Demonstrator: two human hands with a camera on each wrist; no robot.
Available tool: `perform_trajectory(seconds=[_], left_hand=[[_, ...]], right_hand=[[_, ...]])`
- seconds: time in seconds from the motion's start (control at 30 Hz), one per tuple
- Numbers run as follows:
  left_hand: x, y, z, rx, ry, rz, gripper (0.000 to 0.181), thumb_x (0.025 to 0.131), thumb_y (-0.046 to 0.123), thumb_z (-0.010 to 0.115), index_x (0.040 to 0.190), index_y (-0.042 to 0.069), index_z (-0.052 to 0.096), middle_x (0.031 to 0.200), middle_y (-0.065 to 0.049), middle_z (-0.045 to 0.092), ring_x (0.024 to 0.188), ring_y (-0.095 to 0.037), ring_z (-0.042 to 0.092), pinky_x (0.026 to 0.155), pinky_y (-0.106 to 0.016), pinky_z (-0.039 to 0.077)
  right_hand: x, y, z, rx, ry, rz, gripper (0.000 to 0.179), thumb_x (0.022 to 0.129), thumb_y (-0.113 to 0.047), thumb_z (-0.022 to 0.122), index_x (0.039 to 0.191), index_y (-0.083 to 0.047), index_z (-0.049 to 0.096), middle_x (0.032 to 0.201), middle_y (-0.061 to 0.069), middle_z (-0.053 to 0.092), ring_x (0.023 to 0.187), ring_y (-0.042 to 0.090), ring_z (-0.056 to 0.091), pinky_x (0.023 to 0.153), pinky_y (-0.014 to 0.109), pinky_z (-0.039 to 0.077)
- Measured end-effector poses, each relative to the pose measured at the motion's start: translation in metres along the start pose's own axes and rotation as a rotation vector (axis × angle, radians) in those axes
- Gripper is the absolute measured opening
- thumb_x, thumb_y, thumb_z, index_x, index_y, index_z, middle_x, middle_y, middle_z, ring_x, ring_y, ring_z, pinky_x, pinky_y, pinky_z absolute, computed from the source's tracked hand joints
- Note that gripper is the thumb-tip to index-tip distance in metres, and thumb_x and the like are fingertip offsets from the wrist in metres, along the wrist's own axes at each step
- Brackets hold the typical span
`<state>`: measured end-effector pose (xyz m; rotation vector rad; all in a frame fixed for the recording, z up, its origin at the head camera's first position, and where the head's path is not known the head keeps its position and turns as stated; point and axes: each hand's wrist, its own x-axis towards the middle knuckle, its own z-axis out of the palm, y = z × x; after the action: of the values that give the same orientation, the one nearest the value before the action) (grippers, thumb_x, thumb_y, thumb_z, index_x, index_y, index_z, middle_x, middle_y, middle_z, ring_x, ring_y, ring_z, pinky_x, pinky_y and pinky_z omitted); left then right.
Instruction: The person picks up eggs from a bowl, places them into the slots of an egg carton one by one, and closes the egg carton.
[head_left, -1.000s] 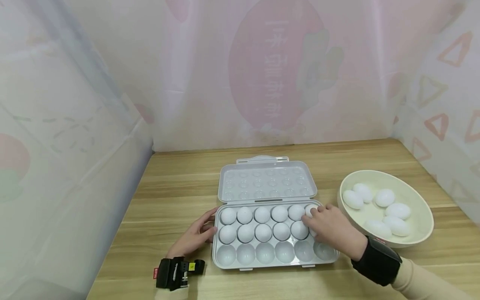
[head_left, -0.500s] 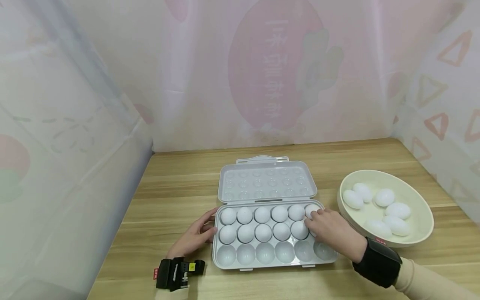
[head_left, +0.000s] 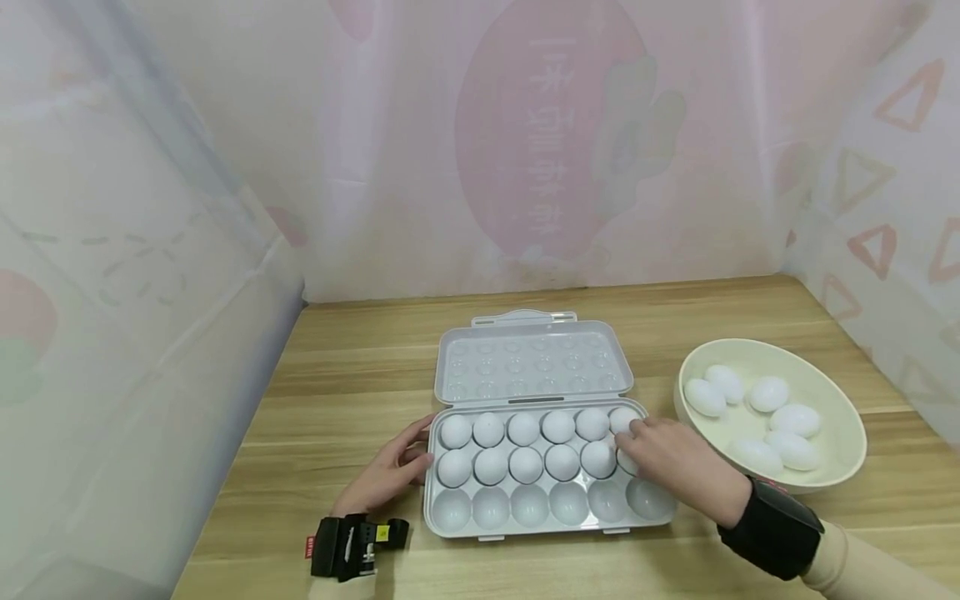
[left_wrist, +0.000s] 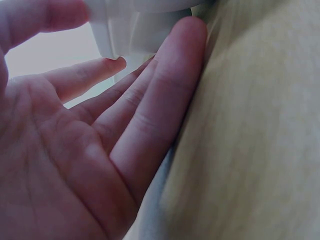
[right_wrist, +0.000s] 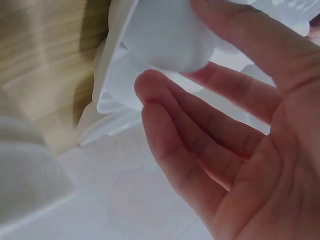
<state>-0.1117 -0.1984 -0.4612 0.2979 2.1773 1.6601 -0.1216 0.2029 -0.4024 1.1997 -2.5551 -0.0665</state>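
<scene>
A pale grey egg tray (head_left: 491, 527) lies on the wooden table with its lid (head_left: 534, 358) folded back. White eggs (head_left: 525, 428) fill its far row and sit along the middle row; the near row of cups is bare. My left hand (head_left: 390, 468) rests against the tray's left end, its fingers fairly straight in the left wrist view. At the right end of the middle row, my right hand (head_left: 678, 462) holds an egg (right_wrist: 172, 37) between thumb and index finger. The other right fingers are bent loosely beside the tray. In the head view, this hand partly covers the egg.
Just right of the tray stands a cream bowl (head_left: 843, 433) holding several more white eggs (head_left: 795, 421). Printed cloth (head_left: 390, 167) hangs behind the table and along both sides.
My right hand has shifted slightly right and toward me, showing more of the egg at its fingertips. The left hand stays against the tray.
</scene>
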Motion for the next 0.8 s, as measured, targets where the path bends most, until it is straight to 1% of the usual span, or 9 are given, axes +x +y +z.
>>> perform_trajectory(seconds=[0.07, 0.17, 0.3, 0.43, 0.53, 0.67, 0.8], left_hand=[[0.0, 0.0, 0.0, -0.001, -0.002, 0.003, 0.057, 0.094, 0.018, 0.051, 0.144, 0.02, 0.024, 0.135, -0.026, 0.039, 0.108, -0.036, 0.052, 0.076, -0.039, 0.054], [0.0, 0.0, -0.001, -0.007, -0.005, 0.015, 0.057, 0.094, 0.018, 0.051, 0.145, 0.019, 0.024, 0.135, -0.026, 0.039, 0.109, -0.038, 0.051, 0.076, -0.039, 0.054], [-0.001, 0.0, -0.001, -0.021, -0.012, 0.031, 0.058, 0.094, 0.017, 0.051, 0.145, 0.018, 0.024, 0.135, -0.027, 0.038, 0.11, -0.04, 0.05, 0.077, -0.04, 0.054], [-0.001, 0.0, -0.002, -0.023, -0.011, 0.031, 0.058, 0.094, 0.016, 0.051, 0.145, 0.017, 0.023, 0.136, -0.028, 0.037, 0.11, -0.04, 0.05, 0.077, -0.039, 0.054], [-0.001, 0.0, -0.002, -0.02, -0.01, 0.028, 0.058, 0.094, 0.016, 0.05, 0.145, 0.017, 0.023, 0.136, -0.028, 0.037, 0.11, -0.039, 0.05, 0.077, -0.038, 0.054], [0.0, 0.0, -0.001, -0.024, -0.015, 0.028, 0.058, 0.094, 0.015, 0.05, 0.145, 0.017, 0.023, 0.135, -0.028, 0.037, 0.109, -0.039, 0.051, 0.077, -0.038, 0.055], [0.0, 0.0, 0.0, -0.02, -0.016, 0.023, 0.058, 0.094, 0.016, 0.051, 0.145, 0.017, 0.023, 0.135, -0.028, 0.037, 0.109, -0.039, 0.051, 0.077, -0.038, 0.054]], right_hand=[[-0.001, 0.003, -0.002, 0.0, 0.013, 0.004, 0.022, 0.061, -0.005, 0.069, 0.07, -0.011, 0.05, 0.06, 0.002, 0.048, 0.051, 0.019, 0.046, 0.04, 0.029, 0.036], [-0.003, 0.007, -0.009, -0.002, 0.024, 0.013, 0.026, 0.057, -0.006, 0.069, 0.071, -0.011, 0.048, 0.06, 0.002, 0.047, 0.051, 0.018, 0.046, 0.04, 0.029, 0.036], [-0.004, 0.014, -0.022, -0.006, 0.003, 0.041, 0.031, 0.055, -0.009, 0.074, 0.075, -0.01, 0.05, 0.061, 0.001, 0.047, 0.053, 0.019, 0.049, 0.043, 0.031, 0.039], [-0.004, 0.025, -0.03, -0.028, -0.009, 0.077, 0.026, 0.059, -0.01, 0.073, 0.076, -0.011, 0.054, 0.062, 0.002, 0.048, 0.057, 0.022, 0.052, 0.047, 0.033, 0.042], [-0.005, 0.034, -0.034, -0.063, 0.002, 0.106, 0.022, 0.06, -0.007, 0.071, 0.074, -0.01, 0.054, 0.062, 0.002, 0.05, 0.058, 0.023, 0.053, 0.049, 0.034, 0.042], [-0.008, 0.046, -0.039, -0.094, -0.025, 0.146, 0.027, 0.057, -0.008, 0.075, 0.074, -0.01, 0.054, 0.064, 0.004, 0.051, 0.059, 0.025, 0.054, 0.05, 0.035, 0.043], [-0.009, 0.058, -0.041, -0.108, -0.085, 0.179, 0.029, 0.057, -0.012, 0.079, 0.075, -0.009, 0.056, 0.064, 0.004, 0.052, 0.059, 0.024, 0.054, 0.048, 0.034, 0.043]])
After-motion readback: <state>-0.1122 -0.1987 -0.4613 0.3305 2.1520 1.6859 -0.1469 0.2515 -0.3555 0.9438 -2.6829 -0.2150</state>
